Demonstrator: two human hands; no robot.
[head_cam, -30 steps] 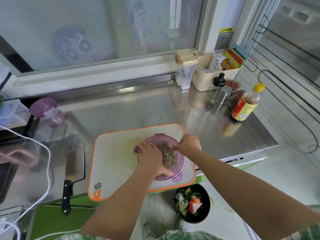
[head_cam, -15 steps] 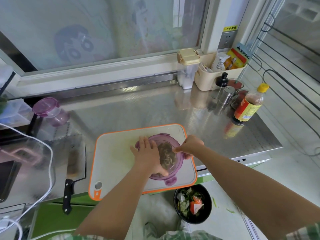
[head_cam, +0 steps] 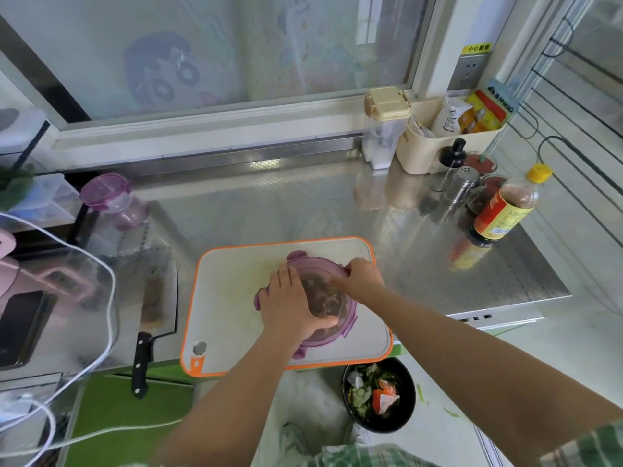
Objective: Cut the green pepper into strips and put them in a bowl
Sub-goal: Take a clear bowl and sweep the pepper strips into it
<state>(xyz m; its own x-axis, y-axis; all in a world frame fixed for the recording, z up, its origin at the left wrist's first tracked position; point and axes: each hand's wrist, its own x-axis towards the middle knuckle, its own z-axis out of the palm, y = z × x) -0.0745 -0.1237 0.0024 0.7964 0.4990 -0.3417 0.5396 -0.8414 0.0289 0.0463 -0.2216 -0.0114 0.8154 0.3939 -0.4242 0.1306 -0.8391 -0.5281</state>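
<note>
Centred on one orange-rimmed cutting board (head_cam: 232,298), at the surface's (head_cam: 269,203) front edge: one purple-lidded bowl (head_cam: 320,267), dark strips blurred inside. Pressed from above by the flat left hand (head_cam: 290,301), gripped at its far right rim by the curled right hand (head_cam: 362,278). Bare steel behind; one cleaver (head_cam: 153,315) left, apart.

Steel counter (head_cam: 303,203), frosted window (head_cam: 236,45), daylight

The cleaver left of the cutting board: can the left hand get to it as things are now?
Probably yes. The left hand presses flat on the purple lid, so it must lift off first. The cleaver lies beside the cutting board, handle toward the person, with only bare board between.
</note>
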